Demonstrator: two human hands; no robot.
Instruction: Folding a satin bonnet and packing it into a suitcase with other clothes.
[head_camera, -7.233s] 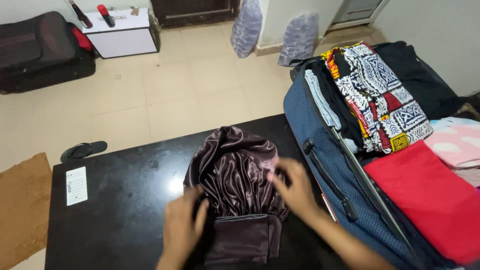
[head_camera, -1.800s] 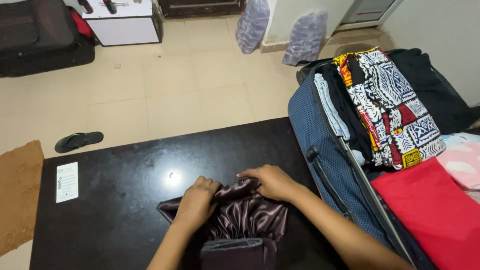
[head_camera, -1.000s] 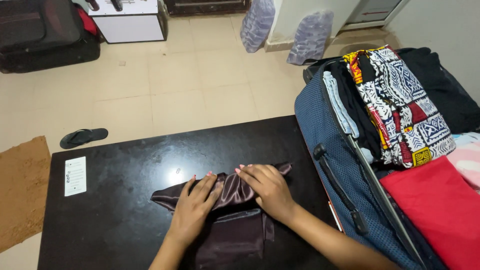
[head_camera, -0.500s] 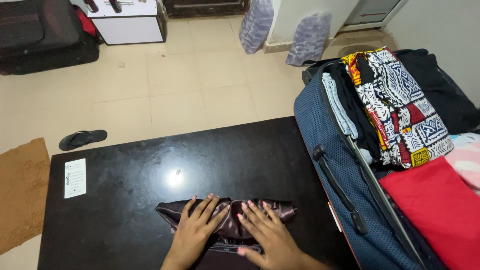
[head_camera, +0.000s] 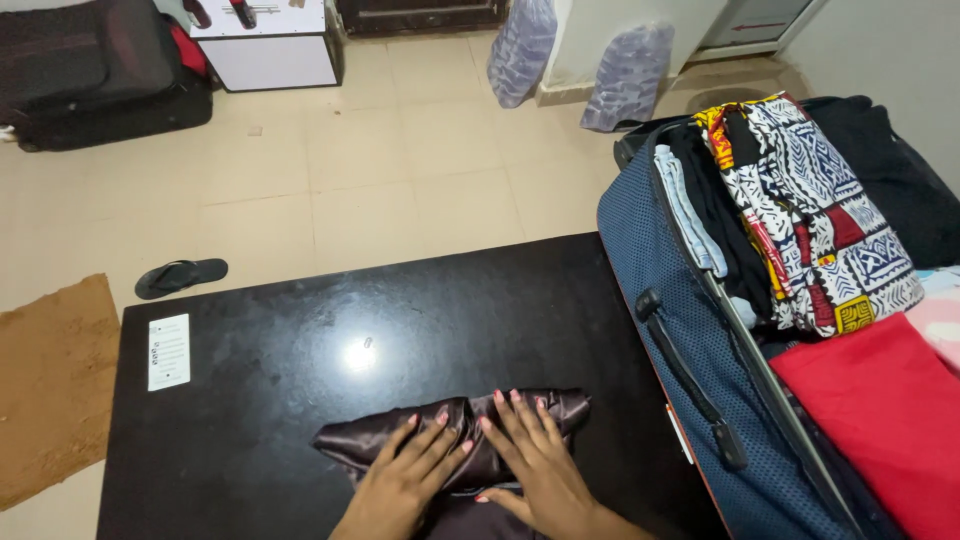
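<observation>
**Glossy black tabletop, satin under two flat palms**

Both hands are pressing a folded dark brown satin cloth (head_camera: 455, 445) on the black table (head_camera: 250, 400). Left hand (head_camera: 405, 480) and right hand (head_camera: 535, 465) are lying flat, fingers spread, gripping nothing. An open blue fabric suitcase (head_camera: 660, 300) packed with clothes is sitting just right.

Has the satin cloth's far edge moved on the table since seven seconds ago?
Yes. The satin cloth is folded back toward the person, away from the table's far edge.
</observation>
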